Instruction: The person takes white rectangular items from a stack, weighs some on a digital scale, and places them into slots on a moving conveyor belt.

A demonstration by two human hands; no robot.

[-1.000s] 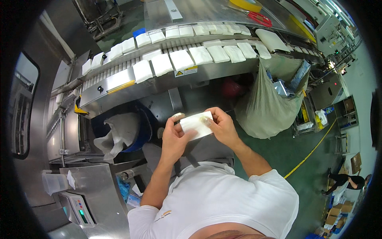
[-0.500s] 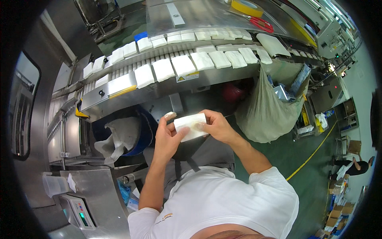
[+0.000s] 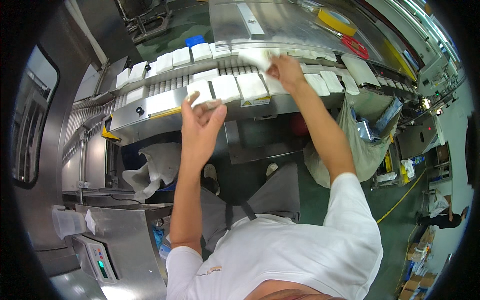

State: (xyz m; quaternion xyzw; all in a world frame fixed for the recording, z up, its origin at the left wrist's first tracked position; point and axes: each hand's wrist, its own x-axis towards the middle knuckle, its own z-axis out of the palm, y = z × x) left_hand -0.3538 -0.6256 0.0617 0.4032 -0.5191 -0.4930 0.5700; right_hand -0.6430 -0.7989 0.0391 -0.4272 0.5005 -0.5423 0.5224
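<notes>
My right hand point(image 3: 287, 72) is over the roller conveyor, gripping a folded white sheet point(image 3: 256, 57) that looks like a wipe or cloth and is blurred by motion. My left hand point(image 3: 199, 127) is raised at the conveyor's front edge with thumb and fingers apart and nothing in it. A pale covering shows on one of its fingertips. Behind that hand, folded white sheets point(image 3: 226, 89) lie in a row along the near metal ledge. Another row of white sheets point(image 3: 182, 56) runs along the far ledge, partly hidden by my right hand.
Rollers point(image 3: 175, 84) run between the rows. Beyond are a metal plate point(image 3: 280, 30), yellow tape roll point(image 3: 337, 22) and red-handled scissors point(image 3: 355, 46). Below hang a cloth sack point(image 3: 325, 155) and a lined blue bin point(image 3: 131, 157). A scale point(image 3: 95, 260) stands at left; a person point(image 3: 442, 220) is far right.
My hands have parted. The right one has carried the folded white sheet forward over the conveyor; the left one has let go and moved slightly up. The view has shifted a little.
</notes>
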